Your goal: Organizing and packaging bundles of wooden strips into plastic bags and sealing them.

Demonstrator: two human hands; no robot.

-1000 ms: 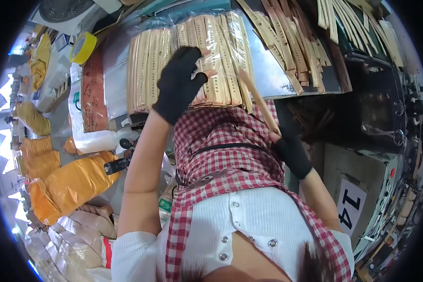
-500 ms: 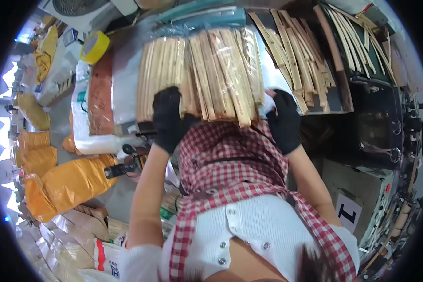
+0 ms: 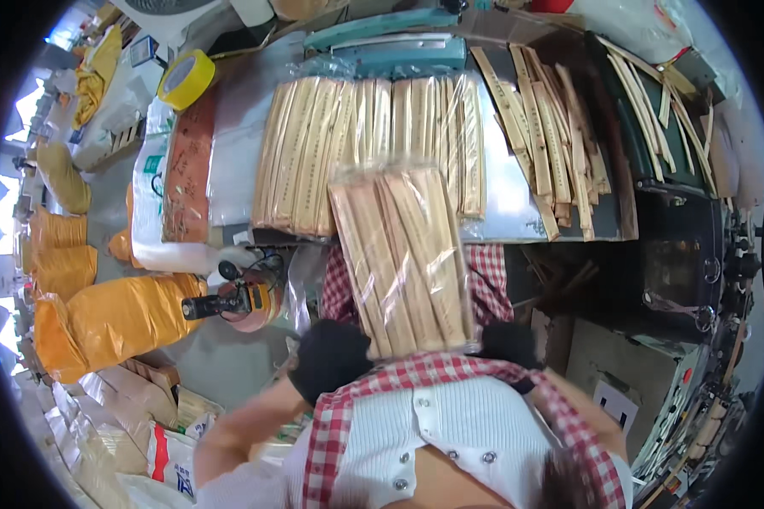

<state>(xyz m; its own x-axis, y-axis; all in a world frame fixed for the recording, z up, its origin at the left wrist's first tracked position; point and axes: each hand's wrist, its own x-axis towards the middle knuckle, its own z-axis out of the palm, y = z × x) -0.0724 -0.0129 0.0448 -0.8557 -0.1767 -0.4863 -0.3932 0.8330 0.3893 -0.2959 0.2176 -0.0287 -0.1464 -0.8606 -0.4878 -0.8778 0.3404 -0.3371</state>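
My left fingers (image 3: 352, 341) and right fingers (image 3: 496, 341) hold one clear bag (image 3: 403, 263) of flat wood-coloured strips (image 3: 382, 246) between them, by its near corners. I judge it lightish, stiff, film slippery, best pinched along both sides; strips overlap uncountably. Beyond my fingers: at least two packed bundles (image 3: 301, 161), one tape roll (image 3: 197, 86).

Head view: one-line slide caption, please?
Black-gloved left hand and right hand hold a clear plastic packet of flat tan strips, with similar clear plastic packets lying beyond.
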